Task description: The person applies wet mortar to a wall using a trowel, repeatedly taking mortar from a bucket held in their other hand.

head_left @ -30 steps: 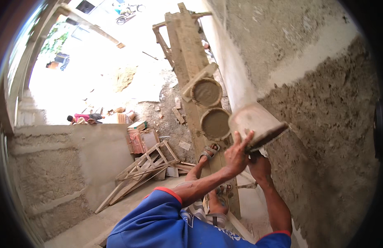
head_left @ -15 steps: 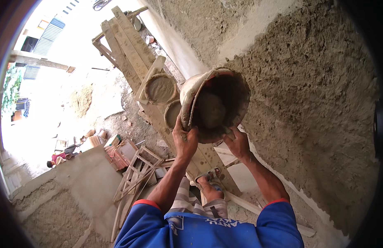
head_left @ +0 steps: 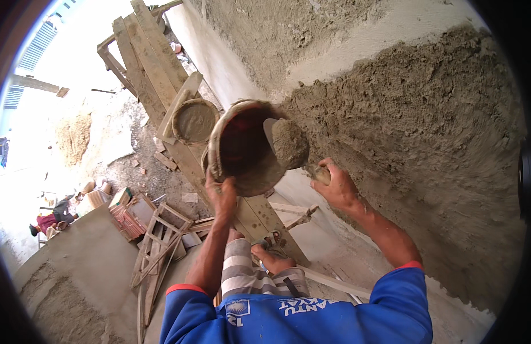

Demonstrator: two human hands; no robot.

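My left hand [head_left: 221, 196] grips the near-left rim of a mortar-crusted bucket [head_left: 214, 153], which is tilted so its dark, reddish inside shows. Closed round a short trowel handle, my right hand [head_left: 340, 188] is just right of the bucket, close to the wall. The trowel [head_left: 269, 132] carries a rounded heap of wet grey mortar [head_left: 292, 145] at the bucket's right edge. Most of the blade is hidden under that heap. Rough, freshly daubed mortar covers the wall [head_left: 403, 137] to the right.
A plank scaffold [head_left: 154, 63] runs from far left to under my feet. A round tub of mortar [head_left: 176, 127] stands on it beside a loose board [head_left: 181, 103]; another tub is mostly hidden behind the bucket. Below lie a wooden frame [head_left: 156, 243] and stacked reddish tiles [head_left: 130, 218]. A person [head_left: 56, 219] is far left.
My right hand has moved right, away from the bucket's near rim. The mortar heap, earlier within the bucket's mouth, now sits on the trowel at its right edge. The bucket has shifted left in view.
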